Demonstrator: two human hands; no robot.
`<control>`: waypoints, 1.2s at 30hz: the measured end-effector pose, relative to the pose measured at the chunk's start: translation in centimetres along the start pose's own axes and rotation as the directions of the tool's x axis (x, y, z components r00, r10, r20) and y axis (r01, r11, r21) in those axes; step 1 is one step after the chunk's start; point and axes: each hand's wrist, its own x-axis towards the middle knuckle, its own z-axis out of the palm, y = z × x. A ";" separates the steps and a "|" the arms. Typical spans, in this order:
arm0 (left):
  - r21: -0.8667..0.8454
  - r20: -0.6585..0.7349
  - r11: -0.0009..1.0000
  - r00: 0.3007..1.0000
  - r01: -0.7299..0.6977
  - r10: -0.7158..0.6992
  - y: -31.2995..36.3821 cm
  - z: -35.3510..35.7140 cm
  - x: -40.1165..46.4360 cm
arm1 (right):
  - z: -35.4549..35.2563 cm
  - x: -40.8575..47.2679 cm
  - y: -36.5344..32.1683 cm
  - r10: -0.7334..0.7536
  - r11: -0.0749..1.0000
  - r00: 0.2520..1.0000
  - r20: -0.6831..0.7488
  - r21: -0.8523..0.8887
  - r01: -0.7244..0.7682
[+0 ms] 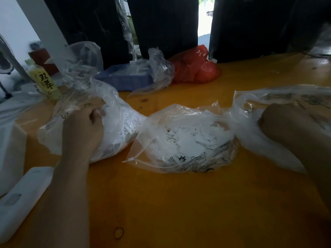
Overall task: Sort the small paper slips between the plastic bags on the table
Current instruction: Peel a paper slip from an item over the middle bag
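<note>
Head view. Worktop (179, 203): orange-yellow wood, smooth, knots showing.

Three clear bags across the middle, thin crinkled film with black print. Left bag (111, 111) lies toward the left edge, bulging, white inside. Middle bag (188, 140) sits at centre, mouth open, a white drawstring trailing from its near-left corner. Right bag (268, 122) lies toward the right edge, just beside the middle one; the two films seem to touch.

Slips (186, 140): small white paper rectangles with tiny black print, one marked "M", heaped loose and overlapping in the middle bag. More printed slips show through the left bag's film.

Left hand (84, 129): on the left bag, fingers curled at the bag's upper film, grip clenched on something there; film or slip, cannot tell.

Right hand (283, 120): inside the right bag, wrist at its mouth, fingers veiled by cloudy film. Grip state: cannot tell.

Far edge: blue tray (125, 79), shallow and square, white pieces in it, a crumpled clear bag draped on it. Red bag (195, 68) just to its right, glossy and rounded. Yellow-labelled bottle (46, 83) at the far-left corner. White flat device (23, 199) at the near-left edge. Small ring (119, 233) near the front edge.
</note>
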 end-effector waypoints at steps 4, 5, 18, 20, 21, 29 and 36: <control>0.072 -0.140 0.997 0.990 -0.012 0.022 1.1 -0.4 -0.3 | -0.4 0.0 0.2 0.017 0.999 0.986 -0.164 0.042 -0.011; 0.074 -0.204 0.997 0.979 -0.011 0.026 1.6 -0.6 -0.5 | -0.7 0.0 0.3 0.011 0.998 0.981 -0.193 0.064 0.001; -0.747 0.342 0.660 0.898 0.081 0.277 10.6 3.2 -7.6 | -2.5 -6.6 -6.9 -0.351 -0.087 0.928 -0.128 0.991 0.104; -0.776 0.518 0.547 0.812 0.314 0.268 11.1 4.0 -8.3 | -2.0 -6.9 -8.0 -0.429 -0.173 0.899 -0.084 0.985 0.009; -0.773 0.574 0.486 0.776 0.408 0.261 11.3 4.3 -8.6 | -1.7 -7.0 -8.4 -0.455 -0.187 0.887 -0.074 0.982 -0.014; -0.778 0.565 0.417 0.814 0.471 0.136 11.1 4.8 -9.1 | -0.8 -7.2 -9.0 -0.433 -0.207 0.901 -0.011 0.974 -0.088; -0.765 0.547 0.481 0.826 0.429 0.134 11.0 4.8 -9.2 | -0.4 -7.4 -8.6 -0.375 0.150 0.914 -0.153 0.963 0.222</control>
